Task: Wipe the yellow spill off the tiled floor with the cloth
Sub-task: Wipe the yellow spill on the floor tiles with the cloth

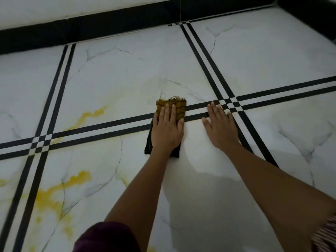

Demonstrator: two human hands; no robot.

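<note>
My left hand (168, 128) lies flat, fingers spread, pressing a folded cloth (179, 108) onto the white marble-look tiled floor (127, 70). The cloth is stained mustard yellow at its far end and dark near my wrist. It sits across a pair of black inlay lines. My right hand (221, 126) rests flat and open on the floor just right of the cloth, holding nothing. Yellow spill shows at the left: one streak (91, 115) above the black lines, a larger patch (54, 195) lower left. A faint yellowish smear (154, 86) lies beyond the cloth.
Double black inlay lines (214, 73) cross the floor in a grid. A black skirting band (109, 26) runs along the wall at the far edge. My shadow falls on the tile between my forearms. A dark red sleeve (105, 237) shows at the bottom.
</note>
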